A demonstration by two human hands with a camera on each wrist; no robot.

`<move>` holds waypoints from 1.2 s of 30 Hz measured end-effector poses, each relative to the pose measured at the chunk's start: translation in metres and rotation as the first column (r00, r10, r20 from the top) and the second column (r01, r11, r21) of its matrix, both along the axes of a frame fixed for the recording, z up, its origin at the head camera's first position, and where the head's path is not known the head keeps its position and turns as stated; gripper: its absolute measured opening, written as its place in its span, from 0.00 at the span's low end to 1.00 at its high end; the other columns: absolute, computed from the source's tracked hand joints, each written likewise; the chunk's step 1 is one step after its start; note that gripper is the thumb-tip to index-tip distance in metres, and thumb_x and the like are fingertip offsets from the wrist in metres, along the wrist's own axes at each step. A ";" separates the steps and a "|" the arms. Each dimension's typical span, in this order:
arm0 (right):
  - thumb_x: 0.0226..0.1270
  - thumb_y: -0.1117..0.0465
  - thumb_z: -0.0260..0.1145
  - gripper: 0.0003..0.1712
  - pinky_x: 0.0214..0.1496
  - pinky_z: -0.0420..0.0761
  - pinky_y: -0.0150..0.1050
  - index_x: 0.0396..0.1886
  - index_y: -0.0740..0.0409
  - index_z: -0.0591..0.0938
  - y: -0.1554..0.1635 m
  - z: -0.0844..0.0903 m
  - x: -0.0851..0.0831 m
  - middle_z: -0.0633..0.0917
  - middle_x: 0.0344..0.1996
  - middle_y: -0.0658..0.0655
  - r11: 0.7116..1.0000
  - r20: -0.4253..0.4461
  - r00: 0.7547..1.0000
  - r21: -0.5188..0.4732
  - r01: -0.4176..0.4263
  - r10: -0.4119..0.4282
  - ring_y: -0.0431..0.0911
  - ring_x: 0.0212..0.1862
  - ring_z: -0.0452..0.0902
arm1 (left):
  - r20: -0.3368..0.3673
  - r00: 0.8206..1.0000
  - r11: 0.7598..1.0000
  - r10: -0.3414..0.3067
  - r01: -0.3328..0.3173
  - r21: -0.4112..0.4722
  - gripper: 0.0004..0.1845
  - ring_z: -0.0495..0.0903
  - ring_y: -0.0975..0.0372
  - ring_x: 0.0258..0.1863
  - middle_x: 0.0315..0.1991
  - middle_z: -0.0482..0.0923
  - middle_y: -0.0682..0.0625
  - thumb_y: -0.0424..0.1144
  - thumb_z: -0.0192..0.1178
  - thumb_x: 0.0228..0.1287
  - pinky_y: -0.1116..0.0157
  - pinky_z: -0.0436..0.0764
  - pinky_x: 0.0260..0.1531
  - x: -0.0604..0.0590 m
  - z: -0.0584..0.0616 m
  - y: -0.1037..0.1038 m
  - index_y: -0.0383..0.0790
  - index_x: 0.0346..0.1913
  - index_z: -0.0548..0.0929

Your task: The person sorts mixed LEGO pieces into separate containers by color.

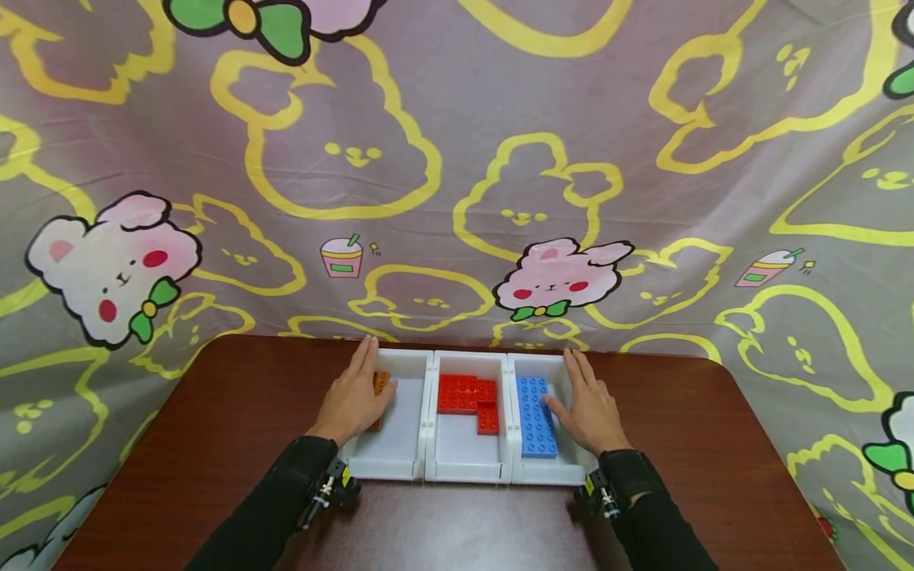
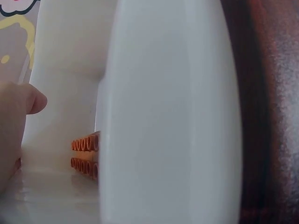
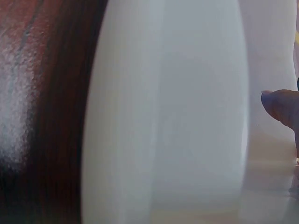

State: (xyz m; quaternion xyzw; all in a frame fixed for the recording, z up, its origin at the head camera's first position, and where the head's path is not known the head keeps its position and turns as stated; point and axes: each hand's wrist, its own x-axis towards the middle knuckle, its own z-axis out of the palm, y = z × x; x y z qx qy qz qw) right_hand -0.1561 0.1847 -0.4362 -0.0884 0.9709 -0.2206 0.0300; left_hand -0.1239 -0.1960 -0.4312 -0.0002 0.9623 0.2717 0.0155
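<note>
Three white bins stand side by side. My left hand rests along the outer side of the left bin, fingers straight and pointing away, thumb over the inside. Partly hidden under it are orange-brown toy bricks, standing against that bin's wall. On the opposite end my right hand lies along the outer wall of the right bin, its fingers extended and its thumb reaching inward above blue toy bricks. Red toy bricks lie in the middle bin, toward its far half.
The bins sit on a dark brown wooden table, near its far edge. Behind and around the table hangs a grey cloth with yellow outlines and cartoon animals. Each wrist wears a black band with a small camera.
</note>
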 end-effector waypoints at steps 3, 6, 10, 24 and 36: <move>0.73 0.50 0.69 0.53 0.67 0.64 0.77 0.85 0.58 0.47 -0.001 0.001 -0.001 0.50 0.83 0.68 1.000 0.015 1.000 -0.001 0.010 -0.010 0.75 0.70 0.65 | 0.006 1.000 1.000 0.004 -0.004 -0.004 0.45 0.65 0.35 0.74 0.85 0.40 0.39 0.49 0.56 0.78 0.32 0.61 0.70 -0.001 0.000 0.000 0.36 0.84 0.43; 0.73 0.50 0.69 0.53 0.67 0.64 0.78 0.85 0.58 0.48 -0.002 0.002 0.000 0.50 0.83 0.68 1.000 0.016 1.000 -0.002 0.018 -0.018 0.75 0.70 0.65 | 0.008 1.000 1.000 0.013 -0.013 -0.001 0.46 0.64 0.35 0.74 0.85 0.40 0.39 0.49 0.56 0.77 0.31 0.60 0.70 -0.001 -0.001 0.000 0.36 0.84 0.43; 0.73 0.50 0.69 0.53 0.67 0.64 0.78 0.85 0.58 0.49 -0.001 0.002 0.003 0.51 0.82 0.68 1.000 0.008 1.000 -0.004 0.022 -0.022 0.75 0.69 0.66 | 0.011 1.000 1.000 0.023 -0.023 0.001 0.46 0.67 0.35 0.73 0.86 0.40 0.40 0.50 0.57 0.77 0.32 0.61 0.70 0.001 -0.001 0.001 0.37 0.84 0.44; 0.73 0.50 0.69 0.54 0.68 0.61 0.78 0.85 0.58 0.47 0.000 -0.001 0.018 0.50 0.83 0.68 1.000 0.030 0.999 -0.015 0.021 -0.020 0.77 0.71 0.64 | 0.014 0.999 0.999 0.032 -0.032 0.010 0.45 0.70 0.34 0.71 0.86 0.39 0.40 0.49 0.56 0.78 0.33 0.67 0.67 0.021 0.000 0.002 0.36 0.84 0.44; 0.73 0.50 0.70 0.54 0.68 0.61 0.79 0.85 0.57 0.49 0.001 0.001 0.017 0.51 0.83 0.67 1.000 0.010 1.000 -0.021 0.010 -0.010 0.77 0.71 0.64 | 0.006 1.000 0.999 0.030 -0.030 0.013 0.46 0.72 0.34 0.68 0.86 0.39 0.40 0.49 0.57 0.77 0.35 0.70 0.66 0.017 -0.001 0.001 0.37 0.84 0.43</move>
